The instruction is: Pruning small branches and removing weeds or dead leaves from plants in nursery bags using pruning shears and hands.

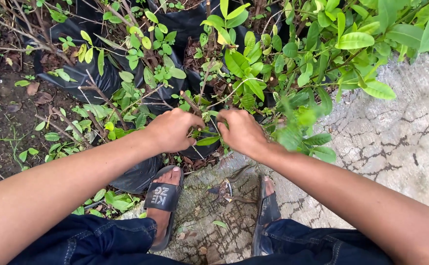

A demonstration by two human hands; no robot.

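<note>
Green-leaved sapling point(209, 122) in a black grow bag point(202, 147) sits at frame centre, its thin stem pinched from both sides: left hand point(172, 130) curled on it from 9 o'clock, right hand point(241, 131) curled on it from 3 o'clock. Rusty pruning shears point(226, 189) lie on the cracked concrete point(396, 142) at 6 o'clock, between two dark sandals point(163, 196); more bagged plants point(77, 73) crowd 10 to 12 o'clock.

Fingertips point(200, 128) hidden (behind leaves point(205, 141)); forearms cropped.

I see black plastic nursery bags point(84, 73) holding plants, upper left to centre; no labels, signs, screens.
</note>
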